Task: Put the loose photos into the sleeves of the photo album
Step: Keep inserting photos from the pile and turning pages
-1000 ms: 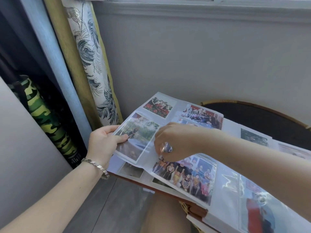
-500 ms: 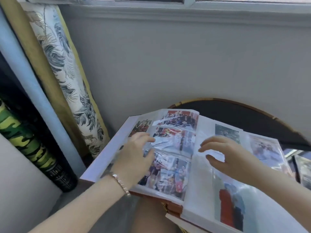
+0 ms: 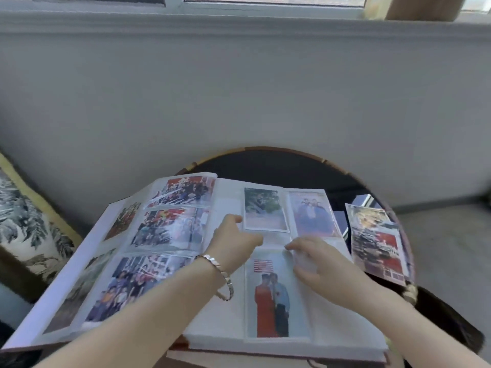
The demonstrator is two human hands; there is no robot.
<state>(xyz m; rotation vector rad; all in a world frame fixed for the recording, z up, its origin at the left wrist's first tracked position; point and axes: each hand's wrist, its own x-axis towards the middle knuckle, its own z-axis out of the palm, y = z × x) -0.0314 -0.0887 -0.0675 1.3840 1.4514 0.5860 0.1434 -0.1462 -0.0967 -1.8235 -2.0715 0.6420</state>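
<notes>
Moved onto the album (image 3: 220, 322) page, left hand (image 3: 233, 245) and right hand (image 3: 318, 264) rest relaxed, gripping nothing.

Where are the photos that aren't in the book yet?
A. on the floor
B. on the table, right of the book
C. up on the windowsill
B: the loose photos lie on the dark round table, just right of the open album.
</notes>
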